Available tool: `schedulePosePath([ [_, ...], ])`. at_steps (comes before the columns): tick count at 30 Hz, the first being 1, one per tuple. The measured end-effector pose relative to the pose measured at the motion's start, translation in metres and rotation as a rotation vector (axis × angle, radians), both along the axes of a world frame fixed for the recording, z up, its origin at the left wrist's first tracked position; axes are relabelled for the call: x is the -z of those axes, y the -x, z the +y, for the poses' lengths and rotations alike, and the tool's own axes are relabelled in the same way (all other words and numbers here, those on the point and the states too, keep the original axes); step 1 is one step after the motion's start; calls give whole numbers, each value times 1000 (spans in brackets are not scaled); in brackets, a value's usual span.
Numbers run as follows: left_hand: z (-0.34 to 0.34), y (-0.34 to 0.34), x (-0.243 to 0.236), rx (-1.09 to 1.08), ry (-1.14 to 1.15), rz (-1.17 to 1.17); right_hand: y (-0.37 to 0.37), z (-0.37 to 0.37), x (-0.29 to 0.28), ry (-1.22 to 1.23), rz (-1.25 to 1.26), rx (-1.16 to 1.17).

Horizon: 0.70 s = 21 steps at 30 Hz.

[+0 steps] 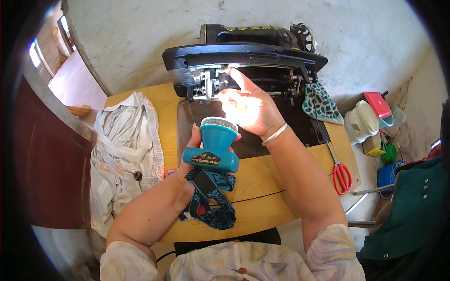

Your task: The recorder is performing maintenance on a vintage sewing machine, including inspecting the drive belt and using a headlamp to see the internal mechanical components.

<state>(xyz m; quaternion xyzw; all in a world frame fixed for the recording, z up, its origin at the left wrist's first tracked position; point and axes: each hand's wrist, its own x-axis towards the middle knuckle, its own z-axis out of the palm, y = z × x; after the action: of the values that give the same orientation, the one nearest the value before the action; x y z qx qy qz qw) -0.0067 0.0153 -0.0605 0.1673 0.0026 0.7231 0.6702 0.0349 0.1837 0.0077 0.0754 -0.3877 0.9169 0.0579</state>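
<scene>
My left hand [191, 143] grips a teal headlamp [216, 138], its black-and-blue strap [211, 201] hanging below. The lamp shines on my right hand [248, 105], which has its index finger extended to the metal mechanism [208, 82] under a black sewing machine [248, 51] tipped back on its table; the other fingers are bent, partly washed out by light. A dark rectangular opening [290, 131] lies below the machine. A green patterned cloth [318, 103] hangs at its right. Red-handled scissors [342, 175] rest beside my right forearm.
The wooden tabletop [253, 192] carries a pale floral garment [117, 150] at left. A white bucket [361, 122], red and blue containers and boxes stand at right, near a green cloth [408, 210] over a metal frame. A wall [131, 42] is behind; a doorway [70, 84] opens at upper left.
</scene>
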Motion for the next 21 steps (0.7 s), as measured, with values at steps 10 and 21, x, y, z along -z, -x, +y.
schedulePosePath([
  [10, -4, -15, -28, -247, 444, 21, -24, 6, 4, -324, -236, 150],
  [21, -13, -20, -35, -403, 512, -42, 1, -25, 22, -502, -344, 216],
])
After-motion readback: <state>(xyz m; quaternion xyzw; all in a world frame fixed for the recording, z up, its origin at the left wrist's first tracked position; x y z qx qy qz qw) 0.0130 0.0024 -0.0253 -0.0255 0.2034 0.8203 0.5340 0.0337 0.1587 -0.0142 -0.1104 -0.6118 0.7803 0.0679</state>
